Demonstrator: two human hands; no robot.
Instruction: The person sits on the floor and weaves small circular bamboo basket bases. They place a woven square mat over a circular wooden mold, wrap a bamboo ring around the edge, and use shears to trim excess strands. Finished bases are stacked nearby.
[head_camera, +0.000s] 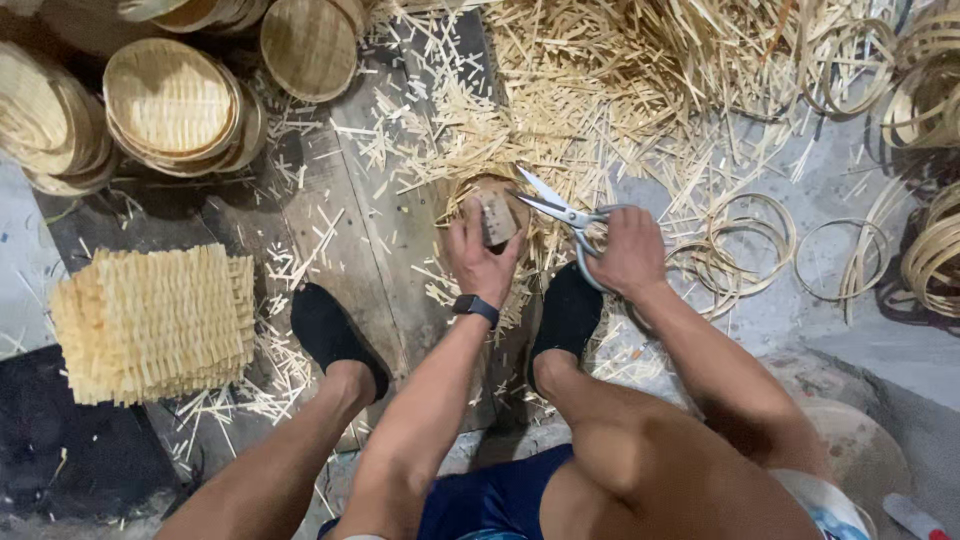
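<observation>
The left hand (478, 252) presses down on a small round woven bamboo disc (490, 200) that lies on the floor, and its thumb and fingers pinch a small grey block (498, 220) against it. The right hand (630, 250) is closed through the handles of the steel scissors (560, 210), whose blades stand open and point to 10 o'clock, just beside the disc.

At 12 o'clock from the hands spreads a big heap of pale bamboo offcuts (600, 90), and it comes up to the disc's edge. At 3 o'clock lie thin bamboo hoops (745, 240), loose and partly overlapping. At 10 o'clock stand stacks of round woven bamboo trays (170, 105), and at 8 o'clock sits a stack of square woven bamboo mats (155, 320). Two feet in black shoes (335, 335) rest on both sides of the left forearm.

The ground is dark wooden planks (350, 210) on grey concrete floor (850, 320), littered with slivers
</observation>
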